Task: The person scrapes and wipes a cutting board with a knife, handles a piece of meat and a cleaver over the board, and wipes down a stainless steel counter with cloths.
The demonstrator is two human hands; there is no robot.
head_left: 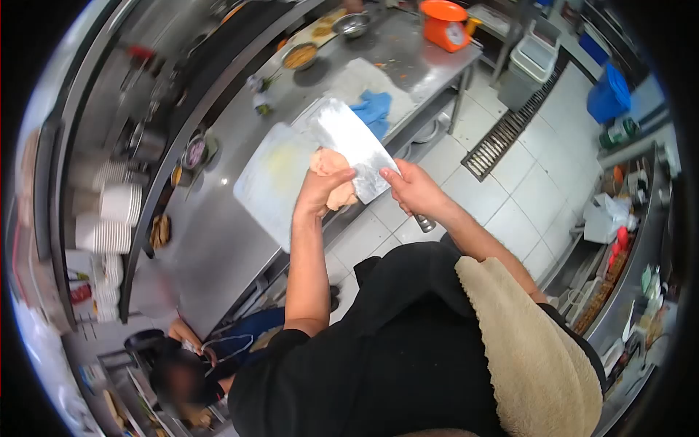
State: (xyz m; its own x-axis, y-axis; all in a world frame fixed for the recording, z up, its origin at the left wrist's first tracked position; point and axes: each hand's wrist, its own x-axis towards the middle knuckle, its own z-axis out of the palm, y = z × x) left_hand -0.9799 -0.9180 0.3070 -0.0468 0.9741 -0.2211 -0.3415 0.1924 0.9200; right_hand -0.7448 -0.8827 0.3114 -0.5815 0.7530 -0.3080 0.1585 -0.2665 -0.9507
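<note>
My right hand [415,189] grips a wide-bladed cleaver [353,142] where blade meets handle, with the thumb on the blade. The metal handle end shows below the hand. A soft, peach-coloured lump [336,195] is in my left hand [319,191], against the blade's near left edge; I cannot tell whether it is folded cloth or raw meat. My left thumb lies over it, its tip at the blade. Both hands are above the near edge of a white cutting board [255,182], which has a faint yellow stain. Past the blade lies a blue cloth [373,109] on white sheeting.
The steel counter [211,247] holds a bowl of orange shreds [300,56], a metal bowl [352,25] and an orange scale [444,25]. Stacked white dishes [120,204] stand on the left shelf. Another person [193,357] is at lower left. A floor drain [502,142] is at right.
</note>
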